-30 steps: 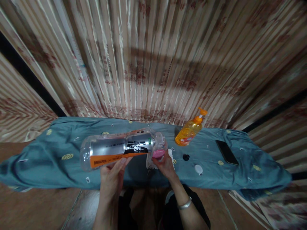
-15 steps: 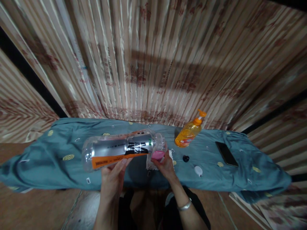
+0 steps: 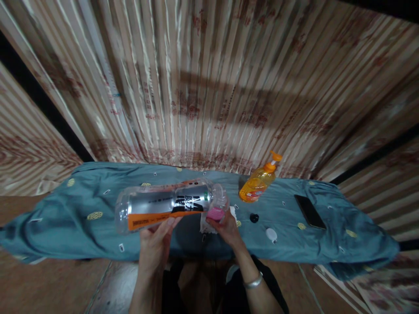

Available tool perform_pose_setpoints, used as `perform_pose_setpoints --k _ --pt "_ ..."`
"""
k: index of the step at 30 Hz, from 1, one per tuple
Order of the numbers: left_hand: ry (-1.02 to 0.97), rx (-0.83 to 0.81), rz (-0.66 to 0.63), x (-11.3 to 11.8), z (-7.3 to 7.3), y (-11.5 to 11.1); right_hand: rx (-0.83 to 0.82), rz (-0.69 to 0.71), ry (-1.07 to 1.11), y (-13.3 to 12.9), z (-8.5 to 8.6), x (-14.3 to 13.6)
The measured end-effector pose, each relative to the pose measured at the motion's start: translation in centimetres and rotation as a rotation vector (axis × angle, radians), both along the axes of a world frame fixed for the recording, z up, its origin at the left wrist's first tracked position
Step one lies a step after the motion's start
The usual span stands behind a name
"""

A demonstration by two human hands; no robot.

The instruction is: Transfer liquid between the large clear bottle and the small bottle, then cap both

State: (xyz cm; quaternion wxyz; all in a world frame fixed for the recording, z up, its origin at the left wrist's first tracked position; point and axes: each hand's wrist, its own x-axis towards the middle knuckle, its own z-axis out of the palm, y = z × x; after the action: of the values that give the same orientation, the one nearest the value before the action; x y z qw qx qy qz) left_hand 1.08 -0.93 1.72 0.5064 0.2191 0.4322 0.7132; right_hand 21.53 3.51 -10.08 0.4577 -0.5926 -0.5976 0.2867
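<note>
In the head view, the left hand (image 3: 156, 239) holds a big clear bottle (image 3: 163, 204) from beneath, fingers and thumb around its lower side, so that it lies nearly level above the cloth (image 3: 73, 237), base to the left and neck end to the right. The right hand (image 3: 228, 227) has its fingers closed narrowly on a pink item (image 3: 215, 213) in or against clear plastic, right at the bottle's neck end; where one clear piece stops and the other begins, I cannot tell. A white tissue (image 3: 206, 226) lies just below. As for progress, both things are in hand and meet end to end, which looks like work under way rather than finished; no flow or liquid can be made out between them, so how much is done or left cannot be judged. To the right, a black cap (image 3: 254, 217) and a white disc (image 3: 271, 234) lie loose on the cloth, apart from the hands. The orange pump bottle (image 3: 257, 185) stands farther back, touched by neither hand, and a phone (image 3: 310, 211) lies flat at far right.
</note>
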Motion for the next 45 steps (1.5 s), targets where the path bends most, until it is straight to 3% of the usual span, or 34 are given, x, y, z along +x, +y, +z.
perform_pose_setpoints --k 5,12,27,37,45 --pt "0.014 -0.002 0.0 0.02 0.11 0.0 -0.013 0.034 0.065 0.03 -0.1 0.03" --pt "0.017 0.006 0.015 0.12 0.39 0.05 -0.039 -0.045 0.03 -0.14 0.17 -0.22" --pt "0.03 -0.003 -0.018 0.02 -0.46 0.07 -0.07 -0.156 -0.07 -0.28 0.5 -0.59" --pt "0.003 0.003 0.021 -0.12 -0.4 0.17 0.039 -0.017 0.021 -0.36 0.44 -0.27" --pt "-0.032 0.005 0.063 0.04 -0.09 0.1 -0.019 -0.145 -0.057 -0.7 -0.1 -0.71"
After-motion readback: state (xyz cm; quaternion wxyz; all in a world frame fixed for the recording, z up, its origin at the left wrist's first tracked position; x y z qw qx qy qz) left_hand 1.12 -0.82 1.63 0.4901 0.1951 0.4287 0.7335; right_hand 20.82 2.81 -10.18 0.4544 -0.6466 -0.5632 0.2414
